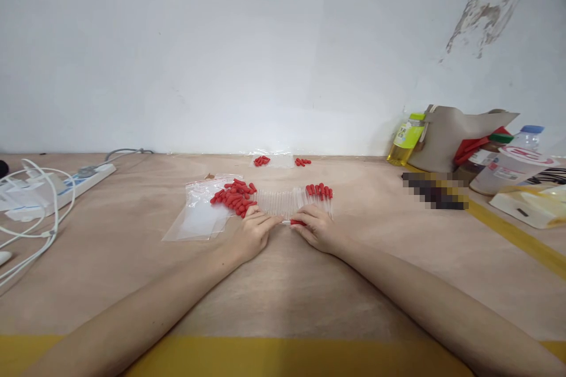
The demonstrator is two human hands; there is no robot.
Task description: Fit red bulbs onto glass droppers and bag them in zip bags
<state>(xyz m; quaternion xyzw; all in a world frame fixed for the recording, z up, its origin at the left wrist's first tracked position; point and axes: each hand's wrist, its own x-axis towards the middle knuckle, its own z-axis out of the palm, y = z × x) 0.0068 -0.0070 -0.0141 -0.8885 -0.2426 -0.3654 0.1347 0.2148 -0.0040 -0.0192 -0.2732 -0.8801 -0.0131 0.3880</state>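
Fingertips of both hands pinch along one short line: the left hand [257,230] closes thumb and fingers on a thin clear tube [286,222], while the right hand [319,230] grips a red bulb [298,222] in line with it. The tube is slender and transparent, the bulb smooth, matte and elongated; whether they are fully joined cannot be told. Both lie level between the two hands, low over the wooden table [283,300].

Just beyond the fingers, a row of bare clear tubes [276,203] lies side by side, too blurred to count. At its right end, about six capped tubes [319,190] carry red tips. Left of the row is a heap of loose bulbs [234,196], too crowded to count, beside at least two overlapping clear bags [194,221]. Near the wall sit two small red clusters [262,161].
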